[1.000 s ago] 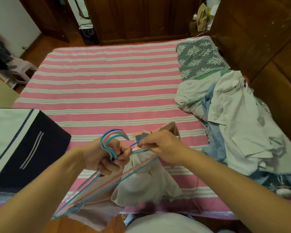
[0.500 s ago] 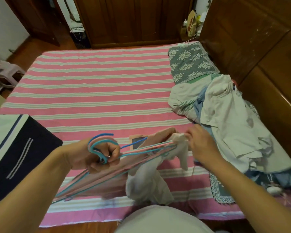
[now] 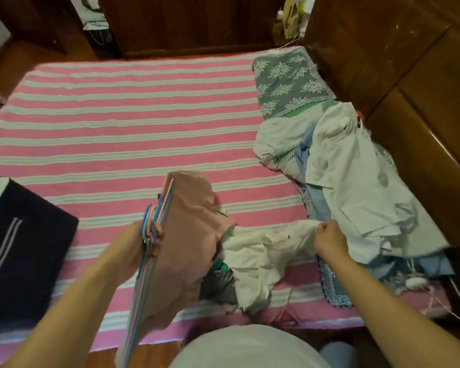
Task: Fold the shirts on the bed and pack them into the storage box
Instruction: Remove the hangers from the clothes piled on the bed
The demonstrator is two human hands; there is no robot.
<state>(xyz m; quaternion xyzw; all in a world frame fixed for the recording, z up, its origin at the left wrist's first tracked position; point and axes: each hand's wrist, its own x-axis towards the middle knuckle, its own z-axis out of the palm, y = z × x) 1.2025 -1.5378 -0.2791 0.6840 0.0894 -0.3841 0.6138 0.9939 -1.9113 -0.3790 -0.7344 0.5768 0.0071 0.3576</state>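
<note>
Striped bed (image 3: 122, 123); white shirt (image 3: 263, 251) between hands: left (image 3: 133, 251) gripping hangers (image 3: 150, 227), right (image 3: 329, 239) pinching shirt.

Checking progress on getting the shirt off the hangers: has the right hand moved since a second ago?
Yes. The right hand, pinching the white shirt, has moved rightward from the hangers to the clothes pile.
</note>
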